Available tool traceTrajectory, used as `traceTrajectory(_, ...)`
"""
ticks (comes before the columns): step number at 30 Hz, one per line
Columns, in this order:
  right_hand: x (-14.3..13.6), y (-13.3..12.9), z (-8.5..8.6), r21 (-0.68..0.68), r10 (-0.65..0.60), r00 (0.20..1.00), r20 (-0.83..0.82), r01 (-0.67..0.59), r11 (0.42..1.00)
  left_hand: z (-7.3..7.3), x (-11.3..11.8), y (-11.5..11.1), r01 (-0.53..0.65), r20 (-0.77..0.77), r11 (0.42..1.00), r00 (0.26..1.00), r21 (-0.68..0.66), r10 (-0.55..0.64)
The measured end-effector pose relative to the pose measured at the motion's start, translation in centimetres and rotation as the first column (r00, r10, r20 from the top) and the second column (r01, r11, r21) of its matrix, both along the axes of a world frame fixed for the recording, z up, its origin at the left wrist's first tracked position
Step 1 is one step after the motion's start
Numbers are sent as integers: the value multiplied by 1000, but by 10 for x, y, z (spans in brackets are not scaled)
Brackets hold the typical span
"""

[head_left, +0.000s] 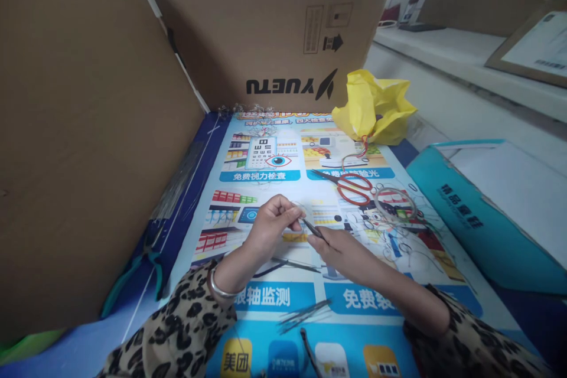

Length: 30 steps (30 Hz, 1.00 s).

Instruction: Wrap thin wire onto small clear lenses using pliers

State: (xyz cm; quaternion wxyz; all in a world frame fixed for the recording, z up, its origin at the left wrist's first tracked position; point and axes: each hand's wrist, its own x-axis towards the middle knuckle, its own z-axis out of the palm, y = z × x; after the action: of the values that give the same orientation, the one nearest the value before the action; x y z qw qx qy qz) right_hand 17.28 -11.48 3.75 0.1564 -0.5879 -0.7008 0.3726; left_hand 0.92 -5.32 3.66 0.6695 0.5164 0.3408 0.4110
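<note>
Over the middle of the printed sheet, my left hand (275,221) is closed in a pinch, thumb against fingers. What it pinches is too small to make out; a faint thin strand shows near the fingertips. My right hand (339,251) is wrapped round a slim dark metal tool (312,228), whose tip points up-left and reaches my left fingertips. The tool's rear end is hidden in the palm. Below the hands lie a thin dark pointed piece (295,264) and a small bundle of thin wires (305,314).
Red-handled scissors (354,188) and a wire coil (394,205) lie to the right. Teal-handled pliers (146,263) and straight wires (179,183) are at left. Cardboard (266,23) walls the back and left. A yellow bag (374,107) and teal box (478,212) stand right.
</note>
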Motion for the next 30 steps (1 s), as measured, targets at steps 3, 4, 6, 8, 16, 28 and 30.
traceTrajectory(3, 0, 0, 1, -12, -8, 1000, -7, 8, 1000, 1, 0, -1, -5, -9, 1000, 1000, 0, 5)
traceTrajectory(4, -1, 0, 2, -7, -5, 1000, -2, 5, 1000, 1, 1, -1, -4, -12, 1000, 1000, -1, 4)
traceTrajectory(6, -1, 0, 3, 13, 14, 1000, 28, -14, 1000, 1, 1, -1, -7, -22, 1000, 1000, 5, 7)
traceTrajectory(8, -1, -1, 5, 44, 28, 995, 93, -32, 999, 0, 1, 1, -29, -44, 999, 999, 27, 30)
traceTrajectory(16, 8, 6, 13, 234, -279, 958, 63, 258, 937, -12, 0, 10, -16, -394, 953, 908, 303, 141)
traceTrajectory(28, 5, 32, 4, 224, -254, 965, -72, 264, 938, -8, -3, 13, 202, -560, 865, 822, 460, 106)
traceTrajectory(30, 8, 37, 4, 246, -267, 964, 2, 258, 934, -7, -9, 22, 176, -579, 877, 804, 448, 134)
